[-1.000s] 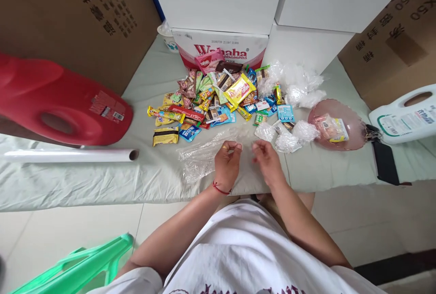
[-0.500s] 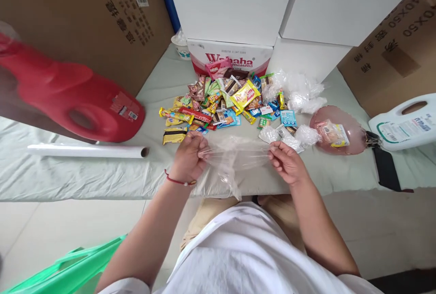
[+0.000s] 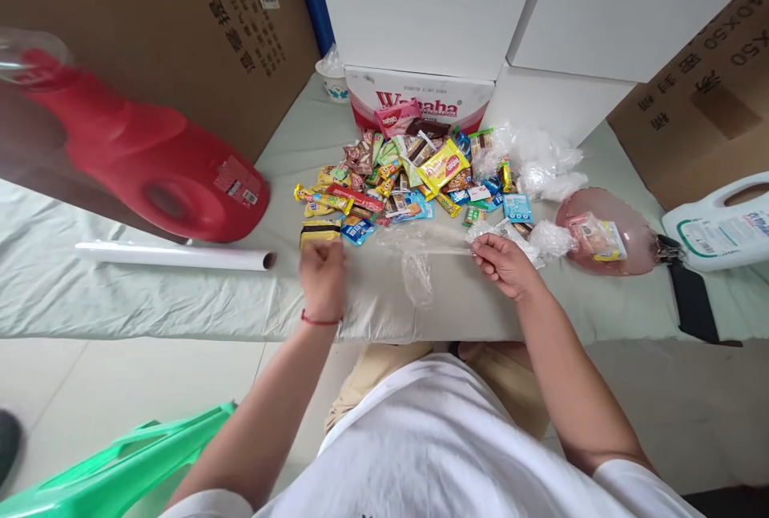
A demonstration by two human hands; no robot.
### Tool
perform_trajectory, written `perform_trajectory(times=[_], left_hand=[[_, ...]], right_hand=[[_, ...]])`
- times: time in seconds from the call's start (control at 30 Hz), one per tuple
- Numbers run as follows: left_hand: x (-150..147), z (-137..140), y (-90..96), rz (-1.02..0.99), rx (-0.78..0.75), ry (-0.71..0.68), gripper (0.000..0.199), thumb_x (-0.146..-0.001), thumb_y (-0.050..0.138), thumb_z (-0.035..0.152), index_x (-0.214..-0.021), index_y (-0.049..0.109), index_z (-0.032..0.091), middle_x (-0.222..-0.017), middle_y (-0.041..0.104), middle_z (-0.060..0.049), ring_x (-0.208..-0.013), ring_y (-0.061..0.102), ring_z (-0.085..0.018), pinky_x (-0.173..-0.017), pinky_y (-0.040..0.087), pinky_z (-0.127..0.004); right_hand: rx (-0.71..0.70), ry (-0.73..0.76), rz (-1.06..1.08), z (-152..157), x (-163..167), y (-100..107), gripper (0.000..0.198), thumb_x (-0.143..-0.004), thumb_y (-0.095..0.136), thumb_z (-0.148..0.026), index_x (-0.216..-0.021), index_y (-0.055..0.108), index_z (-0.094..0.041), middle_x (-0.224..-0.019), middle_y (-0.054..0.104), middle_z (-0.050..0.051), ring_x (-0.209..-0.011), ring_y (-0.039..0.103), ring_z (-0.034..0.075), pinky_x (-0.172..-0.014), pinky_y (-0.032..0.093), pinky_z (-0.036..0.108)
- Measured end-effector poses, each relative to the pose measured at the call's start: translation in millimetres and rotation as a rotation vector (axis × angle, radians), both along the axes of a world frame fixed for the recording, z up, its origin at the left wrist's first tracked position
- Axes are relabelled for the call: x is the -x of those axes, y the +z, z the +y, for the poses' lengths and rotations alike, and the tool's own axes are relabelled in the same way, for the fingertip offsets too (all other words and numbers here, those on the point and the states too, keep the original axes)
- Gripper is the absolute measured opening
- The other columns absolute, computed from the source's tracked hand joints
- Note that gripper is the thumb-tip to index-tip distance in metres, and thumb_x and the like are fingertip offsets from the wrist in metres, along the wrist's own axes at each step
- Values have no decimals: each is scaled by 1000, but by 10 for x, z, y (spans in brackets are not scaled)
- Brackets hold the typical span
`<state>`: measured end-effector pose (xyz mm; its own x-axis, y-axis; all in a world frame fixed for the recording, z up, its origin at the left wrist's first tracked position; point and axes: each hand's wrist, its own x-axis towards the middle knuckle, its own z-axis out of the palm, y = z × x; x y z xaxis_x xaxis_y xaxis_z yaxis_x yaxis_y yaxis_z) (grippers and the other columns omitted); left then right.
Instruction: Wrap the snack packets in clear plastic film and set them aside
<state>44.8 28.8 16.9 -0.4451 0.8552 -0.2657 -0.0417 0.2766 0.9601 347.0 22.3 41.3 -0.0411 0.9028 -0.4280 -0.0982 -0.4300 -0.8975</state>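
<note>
A clear plastic bag hangs limp over the table's near side. My right hand pinches its right end between thumb and fingers. My left hand is apart from the bag, at the front of a yellow-and-black snack packet. Motion smears its fingers, so I cannot make out their grip. Beside that packet lies a blue snack packet. Behind both hands spreads a heap of small wrapped snacks, with a yellow wafer packet on top.
Crumpled clear plastic lies right of the heap, near a pink translucent bowl holding packets. A red detergent bottle and a white roll are at the left. A white jug stands right; boxes line the back.
My left hand has let go of the bag's left end and moved left to the yellow-and-black packet. The bag, stretched between both hands before, now sags from my right hand.
</note>
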Motion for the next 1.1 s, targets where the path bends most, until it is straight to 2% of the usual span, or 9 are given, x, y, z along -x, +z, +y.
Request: perform_trajectory(times=[0.13, 0.23, 0.33, 0.43, 0.53, 0.63, 0.77, 0.93, 1.1], left_hand=[[-144, -156, -86, -267, 436, -506, 76, -86, 33, 88, -70, 59, 18, -62, 65, -8, -40, 46, -11, -41, 19, -25], [-335, 40, -91, -220, 499, -648, 75, -83, 44, 87, -65, 63, 16, -59, 68, -11, -35, 37, -9, -41, 18, -26], [-505, 232, -51, -149, 395, -649, 48, -84, 65, 59, -60, 60, 18, -56, 67, -9, -36, 36, -9, -43, 22, -26], [-645, 216, -9, -135, 300, -591, 24, -85, 62, 35, -68, 61, 19, -71, 74, -7, -41, 45, -10, -46, 29, -26], [-800, 28, -19, -91, 191, -506, 23, -91, 49, 34, -82, 65, 21, -94, 78, -6, -53, 60, -13, -51, 36, -26], [-980, -191, -77, 10, 71, -489, 30, -96, 45, 41, -87, 66, 22, -90, 76, -5, -66, 68, -17, -61, 45, -29], [-1095, -324, -122, 156, -76, -484, 31, -99, 46, 41, -86, 66, 22, -88, 75, -7, -82, 71, -22, -76, 51, -33], [-773, -221, -5, -336, 189, -396, 27, -94, 57, 40, -103, 71, 18, -120, 74, -13, -89, 74, -21, -67, 54, -29], [-327, -134, 95, -642, 348, -579, 28, -87, 71, 38, -101, 75, 14, -121, 76, -18, -116, 70, -30, -80, 60, -38]], right_hand=[[-40, 82, -34, -61, 63, 49, 50, -61, 90, -56, -80, 59, -21, -58, 56, -8, -42, 37, 4, -35, 21, 16], [-51, 187, -57, -60, 11, 111, 47, -65, 89, -54, -82, 60, -21, -59, 56, -8, -41, 37, 4, -35, 22, 17], [-94, 158, -57, -35, -85, 130, 46, -65, 90, -50, -90, 64, -22, -67, 60, -7, -49, 49, 7, -42, 38, 19], [-247, -248, -103, -95, -86, 59, 49, -61, 91, -50, -91, 64, -24, -77, 62, -4, -68, 59, 13, -59, 53, 26], [-272, -495, -200, -265, 160, -86, 45, -74, 77, -65, -84, 62, -24, -76, 61, -1, -70, 56, 16, -55, 48, 26], [-238, -318, -278, -382, 574, -239, 48, -83, 64, -71, -88, 67, -22, -87, 67, 4, -79, 58, 20, -60, 48, 30], [-421, -274, -496, -316, 901, -341, 36, -84, 68, -58, -86, 70, -23, -93, 66, 4, -90, 56, 21, -83, 48, 36], [-312, -315, -264, -255, 643, -239, 35, -78, 75, -55, -73, 61, -23, -83, 60, 0, -86, 55, 19, -80, 47, 32], [-22, -180, 98, -338, 263, -37, 51, -57, 95, -52, -68, 55, -22, -89, 65, 1, -90, 61, 18, -83, 56, 34]])
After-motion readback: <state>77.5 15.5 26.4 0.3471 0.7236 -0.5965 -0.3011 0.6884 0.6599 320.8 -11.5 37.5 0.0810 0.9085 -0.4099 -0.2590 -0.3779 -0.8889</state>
